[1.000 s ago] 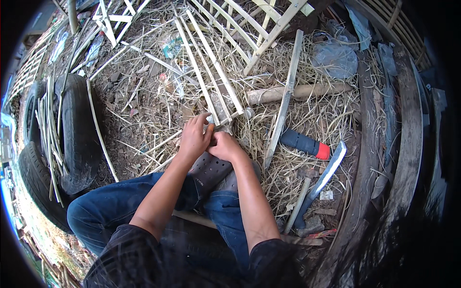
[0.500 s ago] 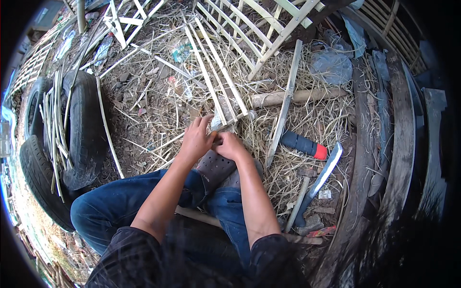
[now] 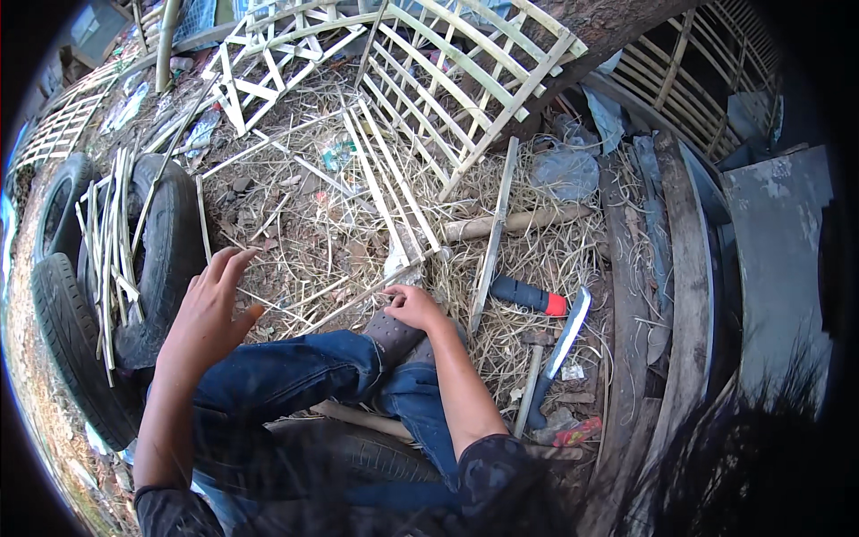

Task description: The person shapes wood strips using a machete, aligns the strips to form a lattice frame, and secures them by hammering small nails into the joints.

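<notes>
My left hand [image 3: 208,311] is raised in the air beside the tires, fingers apart and nothing in it. Just above my shoe [image 3: 391,333], my right hand [image 3: 414,309] is curled closed; whatever its fingertips may pinch is too small to make out. Right beyond it lie several long, pale bamboo strips [image 3: 379,190], their near ends meeting a thin cross strip [image 3: 351,302] that slants across the ground. Split sticks [image 3: 114,259] lean in a bundle on an old tire [image 3: 170,246] to the left.
To my right lie a machete [image 3: 567,333], a hammer [image 3: 530,380], a dark cylinder with a red end [image 3: 530,296] and a wooden slat [image 3: 495,234]. A bamboo lattice [image 3: 461,80] stands ahead. Shavings cover the ground, and weathered planks [image 3: 687,286] line the right side.
My left hand has left my right hand and swung left toward the tires, its fingers spreading. The right hand stays near the strips' ends. The view has shifted, showing more of the lattice.
</notes>
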Demonstrator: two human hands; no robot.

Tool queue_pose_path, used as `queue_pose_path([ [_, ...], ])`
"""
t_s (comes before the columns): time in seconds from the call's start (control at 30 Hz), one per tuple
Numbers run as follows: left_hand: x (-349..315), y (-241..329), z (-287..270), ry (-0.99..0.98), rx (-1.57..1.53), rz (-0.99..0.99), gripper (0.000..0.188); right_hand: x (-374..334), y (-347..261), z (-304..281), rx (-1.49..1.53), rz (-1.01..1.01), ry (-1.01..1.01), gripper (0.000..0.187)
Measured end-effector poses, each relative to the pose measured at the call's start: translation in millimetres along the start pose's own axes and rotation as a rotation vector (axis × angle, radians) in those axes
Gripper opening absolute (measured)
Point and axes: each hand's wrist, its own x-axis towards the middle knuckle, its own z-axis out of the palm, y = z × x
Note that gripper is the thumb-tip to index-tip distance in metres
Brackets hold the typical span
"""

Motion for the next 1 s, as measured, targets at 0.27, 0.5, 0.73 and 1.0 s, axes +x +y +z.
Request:
queue_pose_path([
  [0.27,-15.6,-27.4,21.9,-0.168,-0.04,-0.094,0.06,-37.4,-15.1,-28.1,-0.07,0.155,-0.095,0.06],
  [0.5,-46.6,-3.1,21.8,-0.444,-0.207,0.233,0.058,-135.5,-57.1,-75.7,-0.416,0.237,-0.213,0.056],
  [0.73,-58.9,2.5,17.3,-0.328,-0.15,0.275,0.057,-189.9,-89.9,-68.0,-0.206,0.232,-0.241,0.046],
  [1.0,-40.8,15.6,63.4,-0.47,0.037,0.105,0.058,-46.7,-24.2,-31.7,-0.191,0.11,0.443,0.03],
])
